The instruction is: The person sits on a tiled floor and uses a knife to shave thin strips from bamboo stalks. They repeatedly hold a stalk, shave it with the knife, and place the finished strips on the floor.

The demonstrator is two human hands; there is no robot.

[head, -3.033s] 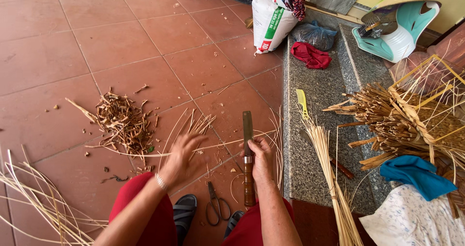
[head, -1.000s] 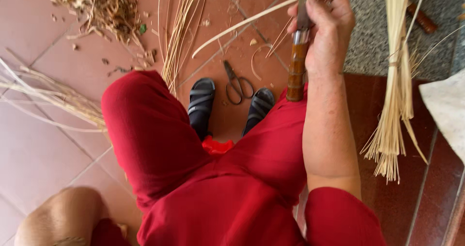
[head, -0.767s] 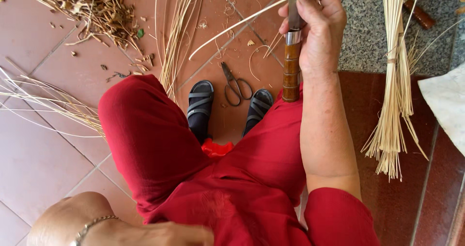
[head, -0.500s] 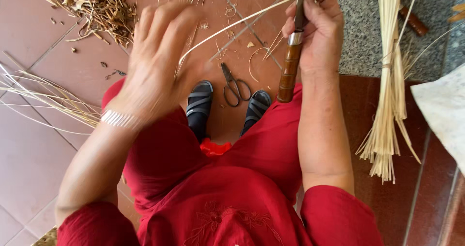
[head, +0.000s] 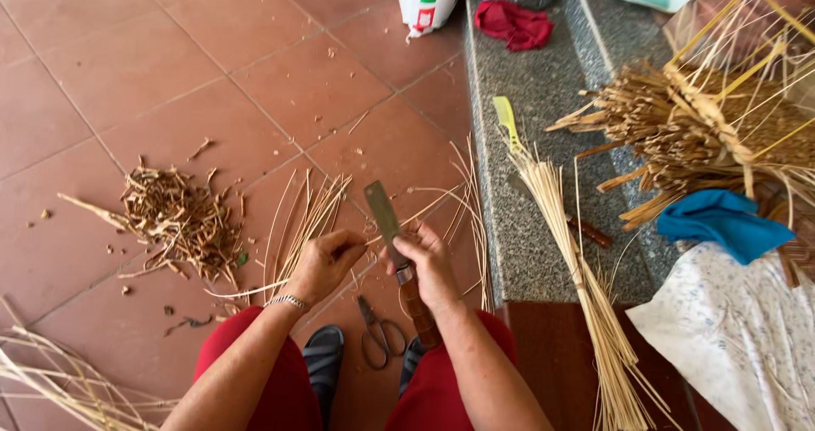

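Gripping the wooden-handled flat-bladed knife (head: 397, 257), the right hand (head: 429, 265) has fingers wrapped tight around its handle; the left hand (head: 325, 261) pinches a thin pale straw strip (head: 424, 208) against the blade, above black scissors (head: 380, 338) on the terracotta tiled floor (head: 127, 66)

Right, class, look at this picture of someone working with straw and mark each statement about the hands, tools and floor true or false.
1. The right hand grips a knife. True.
2. The left hand holds the scissors. False: it pinches a thin straw strip; the scissors lie on the floor.
3. A blue cloth lies at the right. True.
4. The bundle of straw lies across the lap. False: it rests against the stone ledge.
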